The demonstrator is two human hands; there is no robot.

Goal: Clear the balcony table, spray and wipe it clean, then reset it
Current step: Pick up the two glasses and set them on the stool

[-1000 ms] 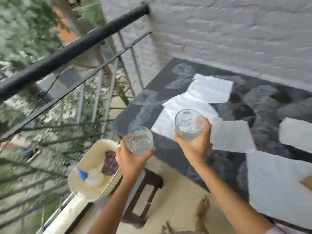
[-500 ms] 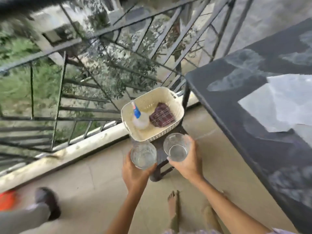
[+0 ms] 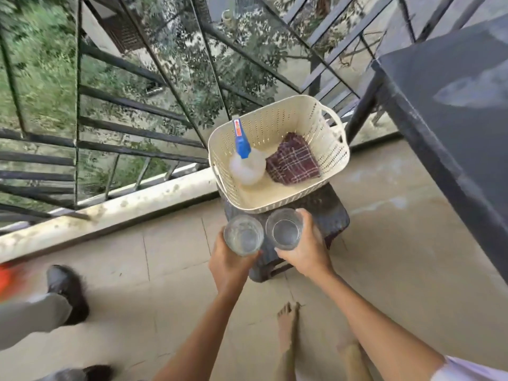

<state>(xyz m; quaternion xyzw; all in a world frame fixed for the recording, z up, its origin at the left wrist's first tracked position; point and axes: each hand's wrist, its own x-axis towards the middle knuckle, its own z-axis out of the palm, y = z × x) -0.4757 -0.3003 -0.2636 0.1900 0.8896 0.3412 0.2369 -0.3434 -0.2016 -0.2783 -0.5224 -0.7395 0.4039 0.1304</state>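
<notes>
Head view: left hand [image 3: 229,266] fingers wrapped round clear glass [image 3: 243,235], right hand [image 3: 305,253] fingers clamped on second glass [image 3: 284,229]. Both glasses upright, side by side, nearly touching, over near edge of dark stool [image 3: 328,209]; whether they rest on it, cannot tell. Cream perforated basket [image 3: 277,119] on stool just beyond, holding spray bottle [image 3: 246,163] with blue nozzle and folded plaid cloth [image 3: 292,163]. Dark balcony table [image 3: 450,86] at right, black railing [image 3: 115,94] behind. Another person's shoe [image 3: 67,291] at left, bare foot [image 3: 287,325] below on tiled floor.
</notes>
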